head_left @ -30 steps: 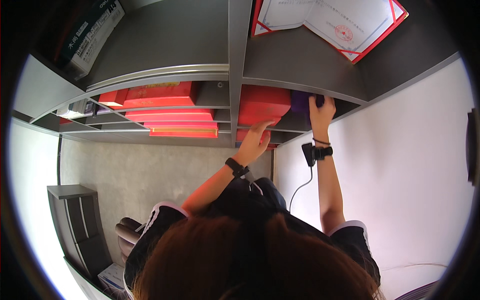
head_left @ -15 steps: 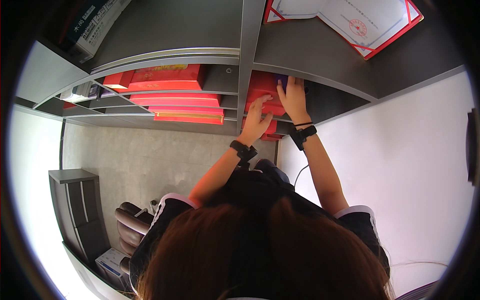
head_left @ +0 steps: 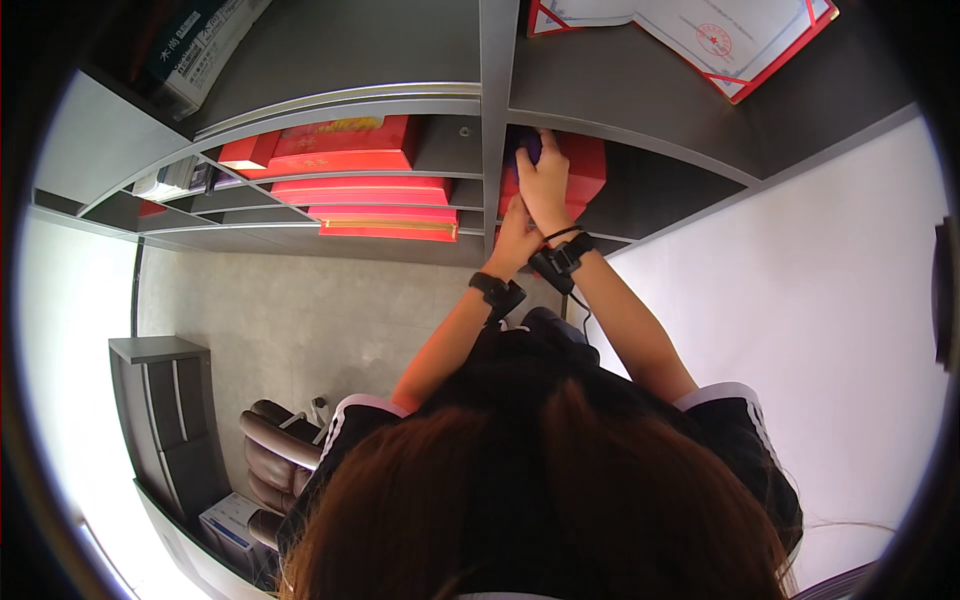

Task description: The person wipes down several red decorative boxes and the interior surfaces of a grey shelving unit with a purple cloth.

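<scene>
Both forearms extend forward from the lower edge and converge at the cabinet. The right forearm (head_left: 640,325) slants forward and to the left; the left forearm (head_left: 437,350) slants forward and to the right. A black device is strapped to each wrist, and the two stand close together. The left hand (head_left: 513,243) is positioned just beside the heel of the right hand (head_left: 545,190), closer to the body, with its fingers directed at the lower front of a red box (head_left: 588,170). The left grip is partly covered; whether it is closed, or bears on the box, cannot be told. The right hand reaches farther in, back of the hand uppermost. Governing relation: the purple object (head_left: 526,138) lies forward of the right palm, toward the thumb side, and the right hand is the nearer of the two. The right grip is clamped on it, thumb to the left, fingers to the right. The object's long axis cannot be determined, as the hand covers much of it. The object is located at the left end of the compartment, just beside the upright panel (head_left: 495,80); the red box extends to its right. Whether the object rests on the box is not shown.
</scene>
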`<state>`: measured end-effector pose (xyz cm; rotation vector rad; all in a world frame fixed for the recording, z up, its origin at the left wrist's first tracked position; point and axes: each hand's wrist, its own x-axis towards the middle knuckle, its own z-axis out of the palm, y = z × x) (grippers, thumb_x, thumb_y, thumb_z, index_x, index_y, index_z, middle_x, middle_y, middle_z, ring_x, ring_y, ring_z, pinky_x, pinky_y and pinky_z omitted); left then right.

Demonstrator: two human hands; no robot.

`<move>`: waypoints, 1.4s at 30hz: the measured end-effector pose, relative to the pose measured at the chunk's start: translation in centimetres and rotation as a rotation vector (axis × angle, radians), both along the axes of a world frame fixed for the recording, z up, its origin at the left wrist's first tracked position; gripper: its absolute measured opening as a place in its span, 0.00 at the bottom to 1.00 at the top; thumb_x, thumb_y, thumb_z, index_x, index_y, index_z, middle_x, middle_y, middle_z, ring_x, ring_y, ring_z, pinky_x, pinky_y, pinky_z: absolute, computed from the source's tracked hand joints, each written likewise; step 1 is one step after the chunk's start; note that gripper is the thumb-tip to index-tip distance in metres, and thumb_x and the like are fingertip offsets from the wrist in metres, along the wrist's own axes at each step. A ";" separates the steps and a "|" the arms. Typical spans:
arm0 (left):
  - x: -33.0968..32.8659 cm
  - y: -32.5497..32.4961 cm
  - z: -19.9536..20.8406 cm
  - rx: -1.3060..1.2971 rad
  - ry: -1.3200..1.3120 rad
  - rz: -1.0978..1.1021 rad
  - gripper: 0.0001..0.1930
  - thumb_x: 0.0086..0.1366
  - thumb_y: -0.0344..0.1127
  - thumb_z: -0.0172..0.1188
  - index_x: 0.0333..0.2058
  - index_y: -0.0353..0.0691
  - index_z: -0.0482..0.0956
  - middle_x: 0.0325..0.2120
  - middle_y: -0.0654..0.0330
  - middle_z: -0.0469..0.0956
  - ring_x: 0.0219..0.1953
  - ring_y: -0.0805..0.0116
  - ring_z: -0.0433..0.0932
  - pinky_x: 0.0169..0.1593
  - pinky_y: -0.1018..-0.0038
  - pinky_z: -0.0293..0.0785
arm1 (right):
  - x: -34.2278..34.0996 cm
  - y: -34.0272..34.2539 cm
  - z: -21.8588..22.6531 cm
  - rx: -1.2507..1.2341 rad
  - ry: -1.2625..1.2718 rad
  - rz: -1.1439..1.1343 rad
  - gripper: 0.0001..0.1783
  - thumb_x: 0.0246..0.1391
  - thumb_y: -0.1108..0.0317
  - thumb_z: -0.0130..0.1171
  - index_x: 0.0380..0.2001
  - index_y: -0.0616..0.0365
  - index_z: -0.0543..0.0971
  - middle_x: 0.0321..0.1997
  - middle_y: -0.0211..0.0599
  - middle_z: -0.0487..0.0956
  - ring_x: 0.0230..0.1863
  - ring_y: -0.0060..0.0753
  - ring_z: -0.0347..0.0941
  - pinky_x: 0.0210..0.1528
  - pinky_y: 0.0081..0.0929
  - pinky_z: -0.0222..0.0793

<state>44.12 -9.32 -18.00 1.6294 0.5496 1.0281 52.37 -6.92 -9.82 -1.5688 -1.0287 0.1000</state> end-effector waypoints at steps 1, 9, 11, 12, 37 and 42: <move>-0.1 0.7 -1.4 -0.058 0.015 -0.058 0.29 0.51 0.27 0.62 0.55 0.32 0.67 0.47 0.47 0.73 0.52 0.53 0.71 0.56 0.64 0.67 | -0.6 0.1 0.1 0.005 0.003 -0.001 0.21 0.50 0.70 0.56 0.49 0.66 0.73 0.42 0.57 0.79 0.43 0.60 0.76 0.46 0.42 0.72; -1.3 -0.2 2.5 -0.187 0.121 -0.146 0.29 0.54 0.23 0.56 0.57 0.34 0.67 0.55 0.51 0.71 0.55 0.58 0.72 0.55 0.66 0.70 | 5.5 -0.9 -0.9 0.186 1.317 0.371 0.18 0.57 0.73 0.56 0.52 0.55 0.73 0.49 0.35 0.78 0.46 0.35 0.75 0.53 0.34 0.72; -1.7 0.0 2.9 -0.026 0.073 -0.279 0.29 0.55 0.21 0.54 0.58 0.37 0.68 0.57 0.54 0.70 0.54 0.59 0.73 0.55 0.67 0.71 | 9.1 -2.4 -0.7 0.277 1.548 0.572 0.17 0.58 0.72 0.57 0.51 0.56 0.74 0.49 0.35 0.78 0.48 0.35 0.75 0.53 0.33 0.72; -2.0 0.0 2.9 -0.003 0.079 -0.288 0.28 0.56 0.21 0.53 0.58 0.40 0.68 0.57 0.56 0.71 0.54 0.61 0.73 0.54 0.68 0.71 | 9.6 -3.3 0.7 0.305 1.392 0.500 0.16 0.59 0.71 0.56 0.50 0.57 0.74 0.49 0.34 0.78 0.48 0.35 0.75 0.53 0.33 0.72; -2.2 -0.4 -2.7 0.026 0.170 -0.178 0.42 0.55 0.27 0.60 0.68 0.40 0.51 0.58 0.48 0.63 0.61 0.54 0.62 0.61 0.65 0.64 | 2.5 -3.2 -0.7 0.019 -0.425 0.250 0.24 0.35 0.79 0.62 0.43 0.58 0.74 0.52 0.49 0.75 0.51 0.58 0.71 0.54 0.41 0.69; -2.3 -0.8 -1.0 -0.125 0.179 -0.182 0.45 0.54 0.26 0.59 0.69 0.43 0.47 0.63 0.49 0.57 0.62 0.54 0.59 0.61 0.64 0.63 | 3.2 -3.6 -1.1 0.006 -0.048 0.306 0.19 0.37 0.80 0.62 0.38 0.60 0.76 0.51 0.43 0.79 0.49 0.37 0.77 0.51 0.27 0.71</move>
